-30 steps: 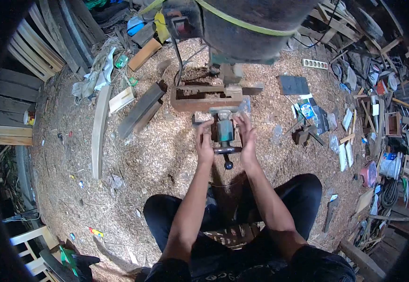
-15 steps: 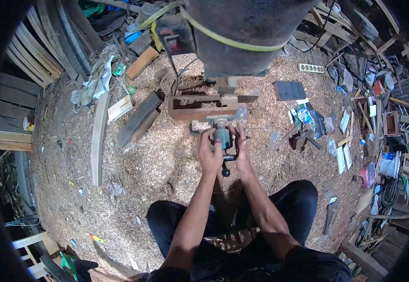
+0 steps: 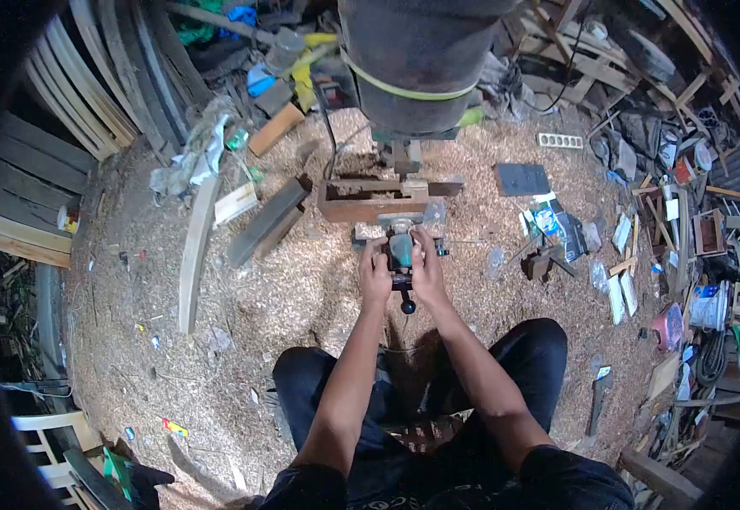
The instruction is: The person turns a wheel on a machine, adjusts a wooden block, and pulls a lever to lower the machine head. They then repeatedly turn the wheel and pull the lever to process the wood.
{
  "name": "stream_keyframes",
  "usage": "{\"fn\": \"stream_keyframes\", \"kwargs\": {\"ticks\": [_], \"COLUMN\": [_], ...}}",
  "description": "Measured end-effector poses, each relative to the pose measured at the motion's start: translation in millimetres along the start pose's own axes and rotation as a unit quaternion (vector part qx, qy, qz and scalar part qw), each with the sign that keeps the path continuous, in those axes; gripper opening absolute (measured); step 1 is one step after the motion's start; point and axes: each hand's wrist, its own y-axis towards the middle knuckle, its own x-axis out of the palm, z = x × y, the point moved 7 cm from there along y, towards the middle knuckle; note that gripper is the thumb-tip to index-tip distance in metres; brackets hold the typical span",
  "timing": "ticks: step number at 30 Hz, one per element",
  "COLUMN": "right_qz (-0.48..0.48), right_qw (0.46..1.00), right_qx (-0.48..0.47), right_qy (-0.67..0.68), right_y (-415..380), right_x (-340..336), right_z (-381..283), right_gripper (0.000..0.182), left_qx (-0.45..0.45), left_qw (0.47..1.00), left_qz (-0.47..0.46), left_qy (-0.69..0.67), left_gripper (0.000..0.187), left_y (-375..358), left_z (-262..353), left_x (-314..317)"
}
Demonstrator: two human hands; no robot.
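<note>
Both of my hands are around the green body of a metal vise (image 3: 401,248), one on each side. My left hand (image 3: 376,274) has its fingers curled against the left side. Against the right side rests my right hand (image 3: 427,270), its fingers bent over the body. A dark handle with a round black knob (image 3: 408,307) hangs below them. Beyond the hands, a brown slotted wooden block (image 3: 370,206) lies across the vise. Above that block stands a large dark cylindrical machine (image 3: 425,72) with a yellow-green band round it.
Dark timber pieces (image 3: 270,223) and a long pale board (image 3: 196,255) lie on the shavings at left. A black plate (image 3: 522,179), packets and wood scraps lie at right. Curved boards (image 3: 81,89) stand upper left. My knees flank the vise.
My hands have shifted slightly on the vise, and my left fingers look more bent. The camera view has moved, so the machine's cylinder appears higher and less of it shows.
</note>
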Motion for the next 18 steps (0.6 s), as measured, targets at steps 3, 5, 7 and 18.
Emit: {"fn": "stream_keyframes", "kwargs": {"ticks": [3, 5, 7, 18], "right_qz": [0.067, 0.089, 0.113, 0.139], "right_qw": [0.990, 0.986, 0.980, 0.956], "right_qx": [-0.046, -0.071, -0.099, -0.255], "right_qy": [-0.115, -0.124, -0.133, -0.051], "right_y": [1, -3, -5, -5], "right_x": [-7, -19, -31, -54], "right_z": [3, -27, -62, -278], "right_gripper": [0.056, 0.054, 0.048, 0.043], "left_qx": [-0.019, 0.002, 0.019, 0.349], "left_qw": [0.995, 0.993, 0.996, 0.919], "left_qz": [0.011, 0.035, 0.048, 0.129], "left_qy": [0.100, 0.108, 0.074, 0.132], "left_gripper": [0.030, 0.030, 0.030, 0.043], "left_y": [5, 1, -4, 24], "left_z": [-5, 29, 68, 338], "left_x": [-6, -21, -35, -88]}}
